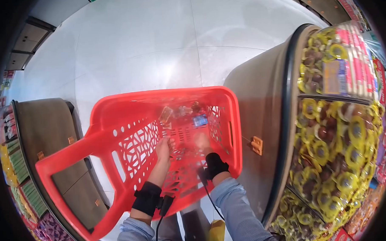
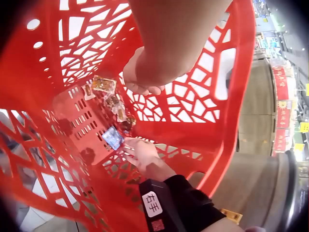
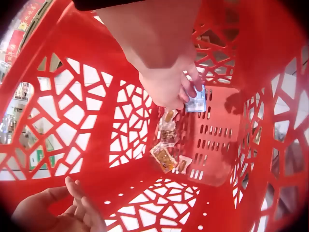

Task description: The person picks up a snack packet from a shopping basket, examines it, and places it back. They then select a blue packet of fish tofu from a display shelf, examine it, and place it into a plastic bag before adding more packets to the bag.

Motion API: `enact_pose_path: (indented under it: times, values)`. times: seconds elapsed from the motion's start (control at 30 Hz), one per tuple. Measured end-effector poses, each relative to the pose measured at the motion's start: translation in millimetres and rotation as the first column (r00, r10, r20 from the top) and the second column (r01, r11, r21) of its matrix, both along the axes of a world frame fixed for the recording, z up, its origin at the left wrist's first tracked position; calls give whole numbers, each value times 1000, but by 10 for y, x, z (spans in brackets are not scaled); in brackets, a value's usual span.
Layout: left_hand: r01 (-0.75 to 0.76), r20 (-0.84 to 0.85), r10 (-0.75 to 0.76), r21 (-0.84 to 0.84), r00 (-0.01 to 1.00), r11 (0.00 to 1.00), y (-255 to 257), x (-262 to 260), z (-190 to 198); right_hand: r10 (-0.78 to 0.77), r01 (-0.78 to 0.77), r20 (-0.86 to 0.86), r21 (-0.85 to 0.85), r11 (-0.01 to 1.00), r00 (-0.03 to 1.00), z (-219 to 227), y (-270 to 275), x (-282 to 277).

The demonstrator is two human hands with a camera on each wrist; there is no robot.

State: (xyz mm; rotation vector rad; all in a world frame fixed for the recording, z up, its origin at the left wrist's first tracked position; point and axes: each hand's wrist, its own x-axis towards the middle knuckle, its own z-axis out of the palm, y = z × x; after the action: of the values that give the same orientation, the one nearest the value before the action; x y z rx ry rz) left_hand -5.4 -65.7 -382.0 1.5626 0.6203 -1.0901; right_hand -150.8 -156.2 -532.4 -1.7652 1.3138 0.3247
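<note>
Both hands reach down inside a red plastic shopping basket (image 1: 162,96) with cut-out walls. My right hand (image 3: 166,79), fingers loosely bent, is low in the basket, with its fingertips right at a blue packet (image 3: 197,102); that packet (image 2: 112,137) lies flat on the slotted bottom in the left wrist view. In the head view the right hand (image 1: 203,142) is blurred. Beside the long side wall, my left hand (image 3: 63,208) is held with relaxed fingers and nothing in it. Several small clear-wrapped snack packets, one a brown piece (image 3: 164,158), lie along the basket's bottom.
A brown display counter (image 1: 264,84) heaped with yellow-wrapped snacks (image 1: 330,149) stands close on the right. Another brown counter (image 1: 44,113) with packaged goods is on the left. The basket's long red handle (image 1: 62,157) sticks out left. Pale floor tiles (image 1: 148,45) stretch ahead.
</note>
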Motion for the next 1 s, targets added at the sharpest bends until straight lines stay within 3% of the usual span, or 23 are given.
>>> enact_pose_path:
  times: [0.17,0.27,0.4,0.47,0.57,0.77,0.87,1.0]
  values:
    - [38,-11,-37,112,999,993,52,106,-887,240,-255,-265,-21,967,934,-714,-242,-23]
    - [52,21,-56,157,998,986,205,73,-1439,158,-208,-241,-199,958,958,-1089,-225,-120]
    - [49,2,-51,216,999,975,285,-29,-1890,234,-248,-82,-318,915,969,-1683,-203,-273]
    - [39,-10,-38,215,999,976,317,-86,-2047,285,-262,2,-384,886,959,-1855,-232,-260]
    - [82,-43,-74,234,996,969,356,-130,-2214,323,-321,-53,-350,880,945,-1837,-307,-140]
    - [148,-56,-139,254,989,956,361,-77,-2412,417,-470,-224,-524,710,881,-2353,-372,-116]
    - [130,-72,-117,224,991,966,416,-53,-2560,461,-551,-328,-649,524,825,-2396,-410,-127]
    - [167,-62,-157,242,986,956,478,-74,-2619,483,-637,-423,-599,486,766,-2365,-439,-59]
